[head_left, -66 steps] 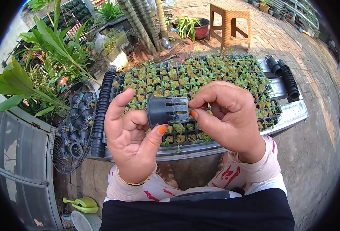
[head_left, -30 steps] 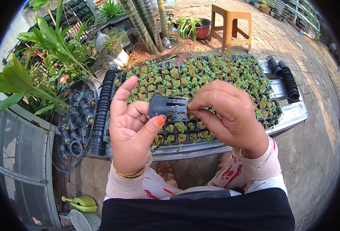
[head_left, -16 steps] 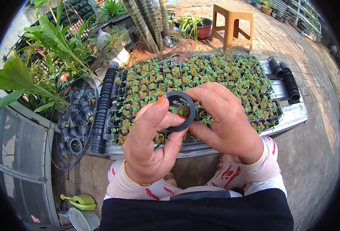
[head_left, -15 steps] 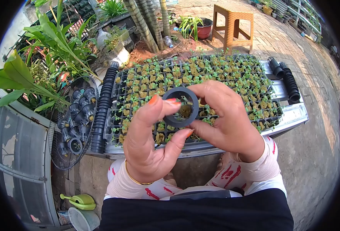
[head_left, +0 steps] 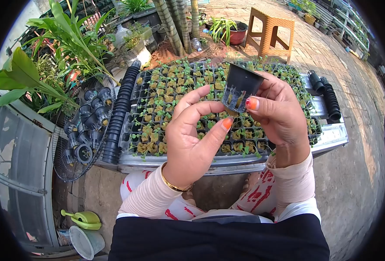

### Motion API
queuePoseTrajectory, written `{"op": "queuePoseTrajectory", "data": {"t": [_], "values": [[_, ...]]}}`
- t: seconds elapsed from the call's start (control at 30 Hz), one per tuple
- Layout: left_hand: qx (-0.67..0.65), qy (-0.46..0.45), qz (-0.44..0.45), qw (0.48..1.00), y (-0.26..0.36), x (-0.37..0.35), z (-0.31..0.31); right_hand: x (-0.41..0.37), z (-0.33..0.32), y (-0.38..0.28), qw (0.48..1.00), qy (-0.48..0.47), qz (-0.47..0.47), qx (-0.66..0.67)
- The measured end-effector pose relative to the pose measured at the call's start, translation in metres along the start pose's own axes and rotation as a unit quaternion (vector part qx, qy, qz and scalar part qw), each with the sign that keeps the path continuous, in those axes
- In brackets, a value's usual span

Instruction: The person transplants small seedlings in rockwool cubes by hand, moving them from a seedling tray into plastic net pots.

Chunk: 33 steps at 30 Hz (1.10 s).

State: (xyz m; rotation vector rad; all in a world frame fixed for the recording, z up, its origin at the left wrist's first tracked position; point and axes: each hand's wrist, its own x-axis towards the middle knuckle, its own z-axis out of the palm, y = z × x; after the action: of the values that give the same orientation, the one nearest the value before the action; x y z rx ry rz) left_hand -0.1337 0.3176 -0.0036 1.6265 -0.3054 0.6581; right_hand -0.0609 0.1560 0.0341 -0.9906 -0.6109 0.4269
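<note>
My right hand (head_left: 279, 108) holds a black net pot (head_left: 243, 86) by its side, over the seedling tray. The pot is tilted, its slotted lower part towards me, and something brownish shows through the slots and at its base. My left hand (head_left: 192, 135) is at the pot's bottom, thumb and index finger close around the brownish tip there, the other fingers loosely curled. Below both hands, the black tray (head_left: 166, 98) bears many small green seedlings in brownish plugs.
Left of the tray lies a long stack of black pots (head_left: 119, 113). A wire basket (head_left: 62, 163) holds several pots. More stacked pots (head_left: 329, 98) lie at the right. Behind stand a woven stool (head_left: 271, 27) and plants. A green watering can (head_left: 86, 219) is at lower left.
The pot has turned from its open top facing me to its side showing, and has moved right and up. My left fingers have come out of its opening to its base.
</note>
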Motion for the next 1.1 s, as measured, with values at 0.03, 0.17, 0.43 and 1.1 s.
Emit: {"op": "queuePoseTrajectory", "data": {"t": [0.03,0.17,0.43,1.1], "values": [[-0.02,0.017,-0.004,1.0,0.001,-0.001,0.003,0.0,0.001,0.0,1.0,0.0,0.001,0.002],[-0.018,0.026,0.012,0.999,-0.002,-0.001,0.003,-0.001,0.004,0.001,1.0,0.0,0.004,0.006],[0.049,0.047,0.067,0.995,-0.003,-0.002,0.004,-0.001,0.009,0.005,0.999,0.033,-0.012,-0.028],[-0.022,0.014,0.004,1.0,0.001,0.001,0.001,-0.004,0.009,-0.002,0.996,0.072,-0.017,-0.056]]}}
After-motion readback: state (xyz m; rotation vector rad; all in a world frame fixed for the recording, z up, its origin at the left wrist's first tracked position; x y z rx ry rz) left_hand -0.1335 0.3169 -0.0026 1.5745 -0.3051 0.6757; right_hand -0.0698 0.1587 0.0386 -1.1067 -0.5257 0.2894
